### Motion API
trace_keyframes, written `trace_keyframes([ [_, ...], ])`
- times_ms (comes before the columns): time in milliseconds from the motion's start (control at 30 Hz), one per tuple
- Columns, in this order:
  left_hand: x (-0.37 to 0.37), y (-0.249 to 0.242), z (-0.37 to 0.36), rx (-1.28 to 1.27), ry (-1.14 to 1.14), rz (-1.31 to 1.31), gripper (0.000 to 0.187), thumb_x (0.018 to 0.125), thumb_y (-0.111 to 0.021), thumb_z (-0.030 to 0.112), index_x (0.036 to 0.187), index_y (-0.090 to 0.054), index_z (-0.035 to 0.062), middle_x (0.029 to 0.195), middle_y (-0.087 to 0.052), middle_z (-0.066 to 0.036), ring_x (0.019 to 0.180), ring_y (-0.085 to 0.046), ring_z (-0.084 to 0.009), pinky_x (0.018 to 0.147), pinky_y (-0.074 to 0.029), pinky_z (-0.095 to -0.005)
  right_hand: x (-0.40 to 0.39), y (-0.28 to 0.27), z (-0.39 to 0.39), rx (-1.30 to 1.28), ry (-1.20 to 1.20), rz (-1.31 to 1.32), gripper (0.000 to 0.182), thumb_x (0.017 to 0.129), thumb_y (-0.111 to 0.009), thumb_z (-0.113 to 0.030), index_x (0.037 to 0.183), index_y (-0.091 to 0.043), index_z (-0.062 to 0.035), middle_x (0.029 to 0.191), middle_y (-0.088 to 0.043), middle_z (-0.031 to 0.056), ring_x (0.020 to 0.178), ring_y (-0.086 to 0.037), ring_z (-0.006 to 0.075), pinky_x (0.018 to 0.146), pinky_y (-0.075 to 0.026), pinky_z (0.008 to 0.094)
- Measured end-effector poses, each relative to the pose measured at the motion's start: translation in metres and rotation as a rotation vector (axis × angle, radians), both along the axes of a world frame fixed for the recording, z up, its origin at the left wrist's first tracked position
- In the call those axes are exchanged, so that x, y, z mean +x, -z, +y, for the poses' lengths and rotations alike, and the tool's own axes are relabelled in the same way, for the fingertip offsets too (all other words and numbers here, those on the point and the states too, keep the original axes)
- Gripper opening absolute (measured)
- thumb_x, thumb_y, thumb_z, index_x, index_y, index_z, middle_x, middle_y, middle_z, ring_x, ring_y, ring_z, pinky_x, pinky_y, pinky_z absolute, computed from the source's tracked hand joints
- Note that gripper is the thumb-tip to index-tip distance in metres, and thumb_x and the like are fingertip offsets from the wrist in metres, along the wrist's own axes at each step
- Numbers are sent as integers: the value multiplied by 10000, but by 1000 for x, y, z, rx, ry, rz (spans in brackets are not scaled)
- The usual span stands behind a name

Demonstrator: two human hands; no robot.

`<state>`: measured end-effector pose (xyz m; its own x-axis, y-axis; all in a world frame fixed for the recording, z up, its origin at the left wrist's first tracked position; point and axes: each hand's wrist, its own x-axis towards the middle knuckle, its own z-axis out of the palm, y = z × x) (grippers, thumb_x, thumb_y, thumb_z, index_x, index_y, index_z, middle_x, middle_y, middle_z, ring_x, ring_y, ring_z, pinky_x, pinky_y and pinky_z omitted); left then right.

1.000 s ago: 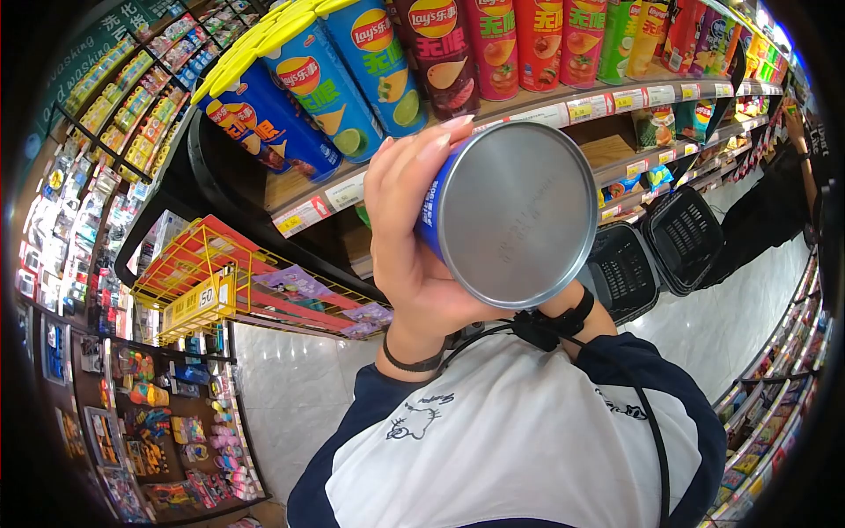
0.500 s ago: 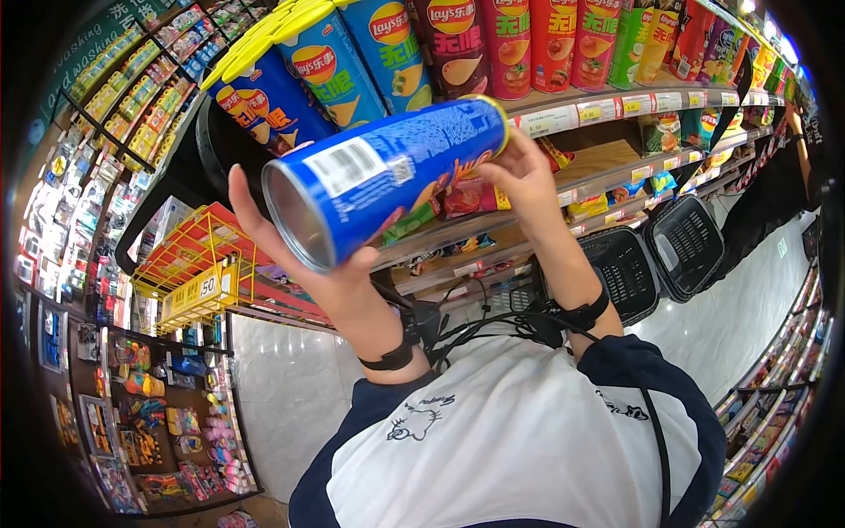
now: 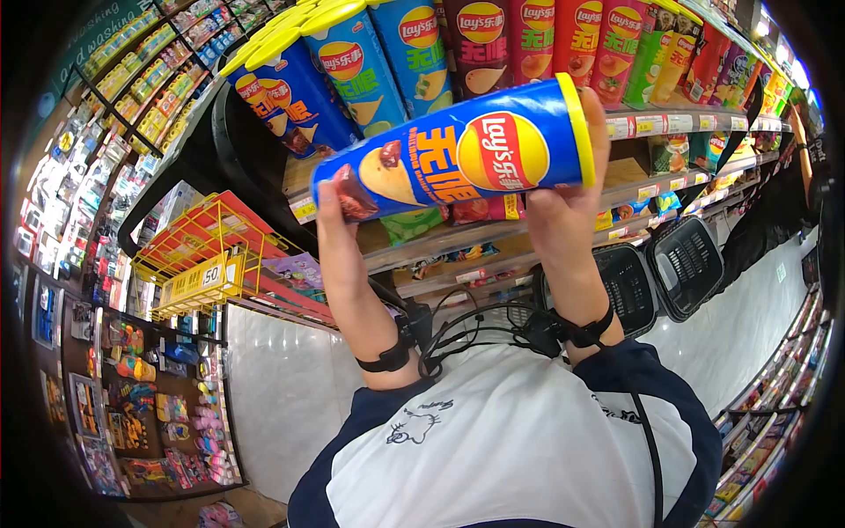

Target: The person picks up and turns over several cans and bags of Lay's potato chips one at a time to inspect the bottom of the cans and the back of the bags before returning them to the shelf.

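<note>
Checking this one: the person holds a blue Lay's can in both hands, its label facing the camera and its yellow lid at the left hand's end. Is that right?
Not quite: the yellow lid is at the right hand's end, as the head view shows. The left hand is at the opposite end of the blue Lay's can. The rest stands.

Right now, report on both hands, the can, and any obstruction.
Left fingers at base end of blue can, right fingers at yellow lid. Can held sideways, Lay's logo showing. Shelved cans beyond; nothing covering logo.
</note>
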<state>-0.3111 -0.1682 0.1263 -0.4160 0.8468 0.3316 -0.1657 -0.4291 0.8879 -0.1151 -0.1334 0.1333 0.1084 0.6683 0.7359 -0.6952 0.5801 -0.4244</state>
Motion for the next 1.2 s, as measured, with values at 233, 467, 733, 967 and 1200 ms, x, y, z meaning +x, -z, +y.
trace_keyframes([
  [233,2,-2,5,140,-203,635,564,747,-666,272,1220,-461,43,1170,-524,-101,1088,-493,-206,921,-373,-329,-8,-8,-5,-116,122,-17,753,647,-732,29,1275,-329,-76,1253,-391,94,1135,-451,212,911,-446,333],
  [467,13,-14,-6,230,-166,966,748,516,-801,128,1193,-492,51,1156,-545,-135,1061,-526,-288,891,-416,-357,-34,3,-1,77,182,-235,714,608,-769,27,1214,-401,-59,1229,-418,124,1088,-499,241,878,-464,338],
  [733,-17,10,-6,198,-472,656,548,618,-741,-56,1121,-529,-13,1084,-580,-116,966,-570,-212,848,-461,-324,-64,-3,11,414,-110,-377,830,698,-727,-162,1373,-244,-126,1406,-262,187,1299,-275,311,1045,-224,409],
  [967,-53,7,7,333,-792,269,566,674,-718,-57,1157,-427,-19,1132,-505,-133,1025,-504,-198,919,-401,-326,-86,81,68,505,827,-1207,599,746,-628,-235,1293,-399,-146,1374,-339,90,1257,-325,289,1012,-249,493],
  [1200,-87,-3,43,282,-862,372,550,728,-697,14,1191,-402,-22,1129,-505,-149,1020,-517,-203,886,-430,-318,-95,107,82,568,1138,-1267,655,684,-641,-196,1296,-411,-213,1391,-335,3,1267,-322,204,1021,-235,455],
])
